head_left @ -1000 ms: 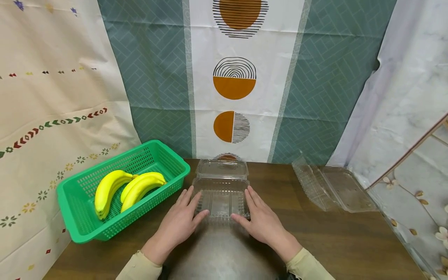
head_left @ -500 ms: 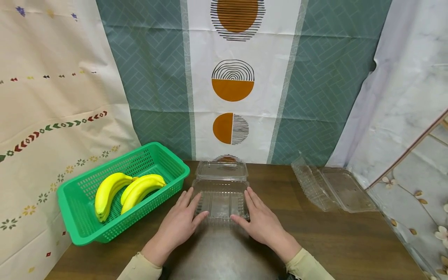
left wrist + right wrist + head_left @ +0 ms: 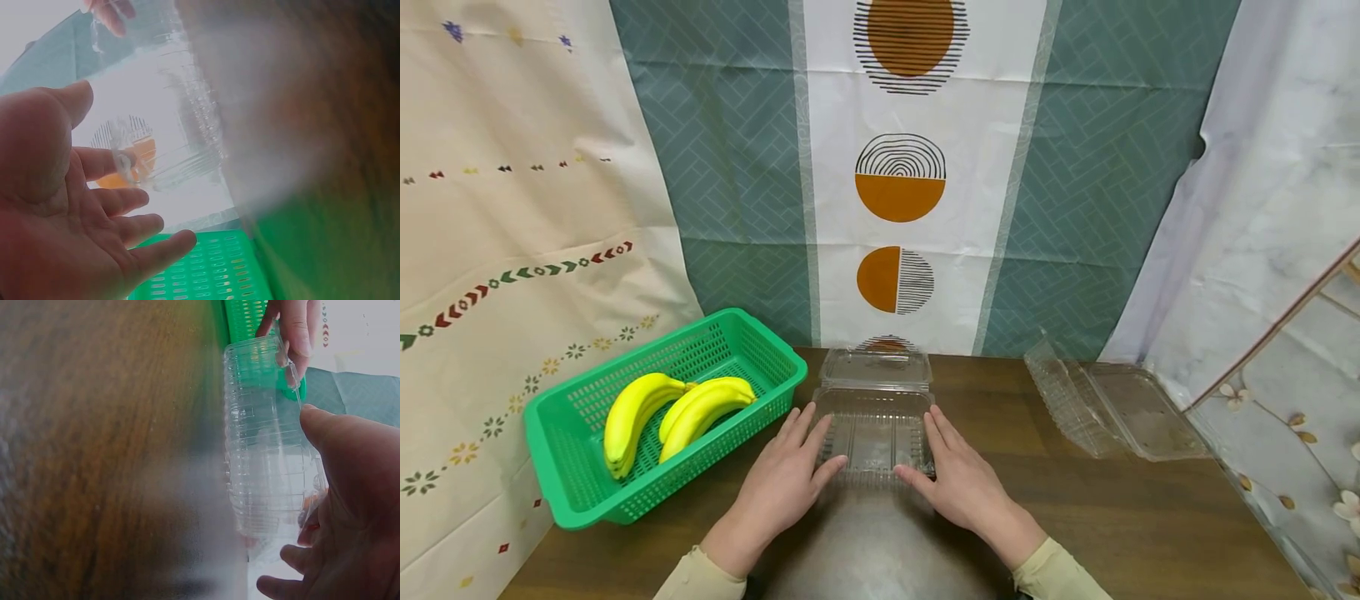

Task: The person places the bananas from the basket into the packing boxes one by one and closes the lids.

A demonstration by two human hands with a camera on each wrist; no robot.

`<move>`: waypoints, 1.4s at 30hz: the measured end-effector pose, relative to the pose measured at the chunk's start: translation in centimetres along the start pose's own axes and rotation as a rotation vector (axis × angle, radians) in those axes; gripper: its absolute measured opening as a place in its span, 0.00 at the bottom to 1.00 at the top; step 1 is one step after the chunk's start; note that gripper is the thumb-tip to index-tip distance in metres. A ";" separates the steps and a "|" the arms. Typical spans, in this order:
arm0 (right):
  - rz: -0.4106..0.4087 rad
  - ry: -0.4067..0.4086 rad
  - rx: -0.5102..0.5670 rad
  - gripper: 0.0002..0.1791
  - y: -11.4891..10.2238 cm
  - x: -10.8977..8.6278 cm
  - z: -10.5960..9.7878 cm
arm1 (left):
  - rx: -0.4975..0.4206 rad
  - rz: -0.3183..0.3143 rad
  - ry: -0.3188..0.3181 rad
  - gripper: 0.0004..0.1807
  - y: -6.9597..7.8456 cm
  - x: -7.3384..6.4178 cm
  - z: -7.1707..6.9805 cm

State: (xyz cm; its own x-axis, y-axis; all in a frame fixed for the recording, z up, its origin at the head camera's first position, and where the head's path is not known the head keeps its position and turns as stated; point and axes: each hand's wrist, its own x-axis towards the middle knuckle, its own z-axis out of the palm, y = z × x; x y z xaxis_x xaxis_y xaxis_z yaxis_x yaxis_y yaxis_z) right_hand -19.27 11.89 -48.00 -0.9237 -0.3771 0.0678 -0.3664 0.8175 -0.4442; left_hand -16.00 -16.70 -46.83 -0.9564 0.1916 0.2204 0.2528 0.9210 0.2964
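Note:
A clear plastic clamshell box [image 3: 872, 442] stands with its lid [image 3: 876, 367] folded back, mid-table in the head view. My left hand [image 3: 782, 475] lies along the box's left side, fingers fairly straight and thumb at the near corner. Mirroring it, my right hand [image 3: 962, 479] has its fingers along the right side and its thumb by the near right corner. In the right wrist view the box's ribbed wall [image 3: 265, 437] shows between the two hands, with the right thumb at its rim. Left wrist view: the left fingers [image 3: 159, 253] are spread, not curled round anything.
A green plastic basket [image 3: 587, 500] stands to the left, holding yellow bananas [image 3: 700, 412]. On the right, a second clear clamshell box [image 3: 1142, 412] lies opened. Patterned cloths [image 3: 737, 167] hang behind and at both sides of the wooden table [image 3: 1075, 517].
Both hands keep their places at the box's sides. The head view has shifted slightly, so the scene sits a little lower in it.

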 end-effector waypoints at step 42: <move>0.008 0.014 0.001 0.58 0.3 0.1 0.3 | 0.091 0.095 0.116 0.40 0.7 -0.6 -2.6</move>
State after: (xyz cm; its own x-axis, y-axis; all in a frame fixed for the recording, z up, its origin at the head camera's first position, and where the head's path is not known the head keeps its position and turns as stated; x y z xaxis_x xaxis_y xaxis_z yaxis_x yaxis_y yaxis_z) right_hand -19.43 11.97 -48.44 -0.9281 -0.3644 0.0766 -0.3588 0.8202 -0.4456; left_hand -14.92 -17.07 -44.34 -0.9043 0.2438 0.3504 0.3220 0.9285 0.1849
